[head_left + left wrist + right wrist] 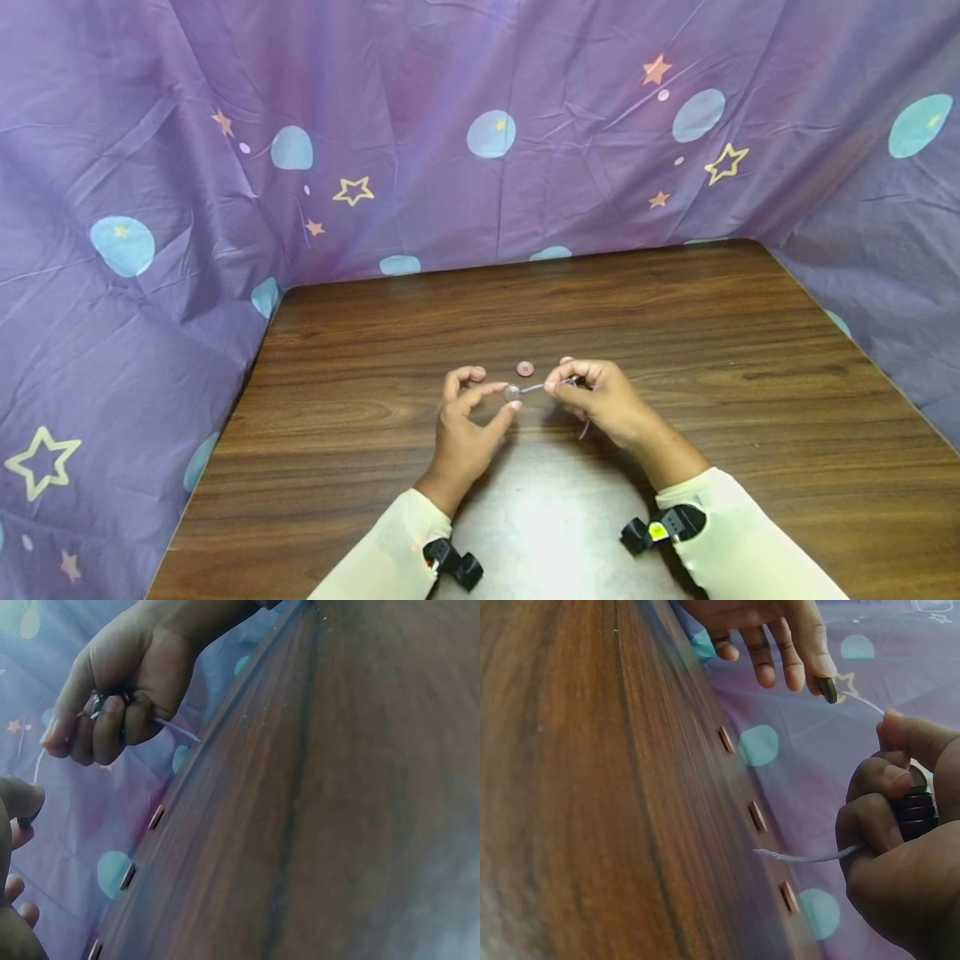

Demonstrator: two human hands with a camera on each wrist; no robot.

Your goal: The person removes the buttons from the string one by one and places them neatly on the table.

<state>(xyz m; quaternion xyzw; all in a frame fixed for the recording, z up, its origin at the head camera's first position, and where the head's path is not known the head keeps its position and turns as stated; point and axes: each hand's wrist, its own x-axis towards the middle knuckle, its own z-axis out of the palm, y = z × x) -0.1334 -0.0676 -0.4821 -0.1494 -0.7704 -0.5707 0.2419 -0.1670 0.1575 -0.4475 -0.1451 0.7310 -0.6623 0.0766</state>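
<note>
- Centrally, we see two bare hands just above a brown wood-grain counter (360, 333), facing each other across a narrow gap.
- The left hand (463, 429) pinches a dark round button (828, 690) between thumb and forefinger, its other fingers spread loosely.
- The right hand (606, 402) grips a pale string (532, 388) between thumb and forefinger, and its curled fingers hold a stack of dark discs (917, 816) near the palm.
- We follow the string sideways, almost level, from the dark button's right side to the right fingertips; a loose end pokes out beyond that hand.
- So the dark button lies directly left of the right hand, near it; whether the string passes through a hole, we cannot tell.
- Just beyond the gap, a pink button (525, 368) lies flat, about midway between the hands; from each wrist we count three such buttons in a row.
- Behind hangs a purple curtain (420, 58) with stars.
</note>
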